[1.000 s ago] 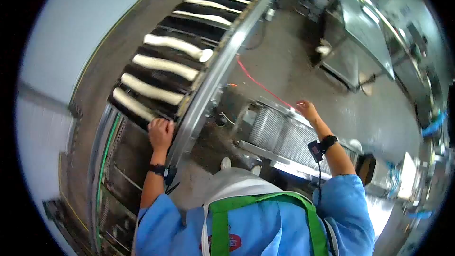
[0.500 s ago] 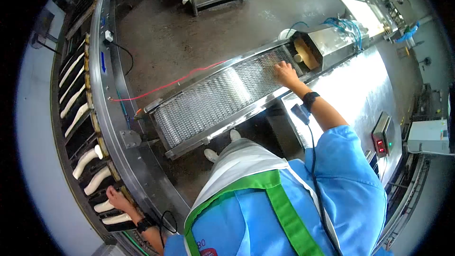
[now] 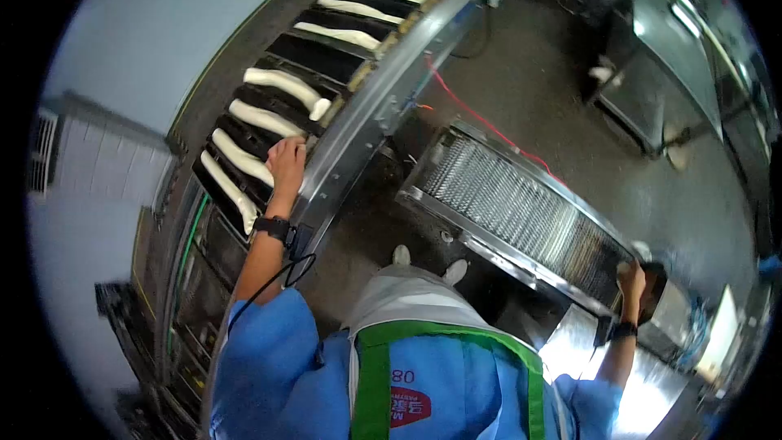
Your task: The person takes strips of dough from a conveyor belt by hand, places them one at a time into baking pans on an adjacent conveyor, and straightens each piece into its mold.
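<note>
My left hand (image 3: 287, 165) is at the near edge of the tray conveyor, fingers bent closed over the end of a pale dough strip (image 3: 267, 119). Beside it lie two more long dough strips, one (image 3: 238, 156) partly covered by my hand and one (image 3: 228, 187) closest to my wrist. Just beyond, another strip (image 3: 281, 81) has a thick folded end. Far out to the right, my right hand (image 3: 631, 281) is closed at the far end of the mesh conveyor (image 3: 513, 216). What its fingers hold, if anything, is hidden.
Several thinner strips (image 3: 358, 8) lie in dark slots farther along the line. A metal rail (image 3: 350, 143) borders it. A red cord (image 3: 481, 118) runs above the mesh conveyor. A steel table (image 3: 578, 342) stands at lower right, and a metal stand (image 3: 643, 106) at upper right.
My view has turned left towards the dough strips. My left hand has shifted along the line to another strip end. The right hand stays by the mesh conveyor's end, its fingers more closed.
</note>
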Action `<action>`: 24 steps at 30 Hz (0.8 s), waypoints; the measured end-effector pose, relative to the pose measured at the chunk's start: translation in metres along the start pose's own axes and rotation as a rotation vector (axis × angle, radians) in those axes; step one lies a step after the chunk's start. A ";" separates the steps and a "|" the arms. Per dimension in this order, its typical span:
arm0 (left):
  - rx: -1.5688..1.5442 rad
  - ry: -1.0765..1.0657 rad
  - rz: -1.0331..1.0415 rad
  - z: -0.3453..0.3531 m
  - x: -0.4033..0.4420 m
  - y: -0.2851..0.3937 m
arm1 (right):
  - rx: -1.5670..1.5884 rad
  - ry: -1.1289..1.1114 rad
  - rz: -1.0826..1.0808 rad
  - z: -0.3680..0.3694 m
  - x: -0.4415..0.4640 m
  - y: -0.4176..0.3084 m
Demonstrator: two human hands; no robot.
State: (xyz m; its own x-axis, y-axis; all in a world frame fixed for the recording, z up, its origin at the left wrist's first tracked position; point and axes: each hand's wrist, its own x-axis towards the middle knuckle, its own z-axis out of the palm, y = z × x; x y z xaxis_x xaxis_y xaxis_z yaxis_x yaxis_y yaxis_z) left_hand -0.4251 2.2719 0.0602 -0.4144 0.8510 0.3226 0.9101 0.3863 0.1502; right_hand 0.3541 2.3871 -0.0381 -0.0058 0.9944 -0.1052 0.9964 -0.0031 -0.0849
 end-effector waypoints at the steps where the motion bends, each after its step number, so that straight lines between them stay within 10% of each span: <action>1: -0.015 0.013 -0.025 0.000 0.003 -0.002 | 0.033 0.049 0.045 -0.030 0.004 -0.030; 7: 0.022 0.006 -0.031 -0.008 0.054 -0.028 | 0.910 0.127 0.154 -0.199 0.014 -0.156; 13: 0.119 -0.335 -0.030 -0.029 0.109 -0.038 | 1.282 0.226 -0.307 -0.331 0.020 -0.357; 21: -0.446 -0.223 -0.132 0.001 0.124 -0.064 | 1.663 -0.049 -0.639 -0.295 0.086 -0.601; 24: -0.581 -0.265 -0.245 0.002 0.132 -0.058 | 1.013 -0.190 -0.752 -0.206 0.119 -0.668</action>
State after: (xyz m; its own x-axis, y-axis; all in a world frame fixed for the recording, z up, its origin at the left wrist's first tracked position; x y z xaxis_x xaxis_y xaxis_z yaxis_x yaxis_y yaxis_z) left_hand -0.5326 2.3626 0.0917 -0.5264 0.8501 -0.0134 0.6096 0.3884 0.6910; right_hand -0.2947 2.5290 0.2107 -0.6338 0.7557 0.1650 0.2330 0.3900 -0.8908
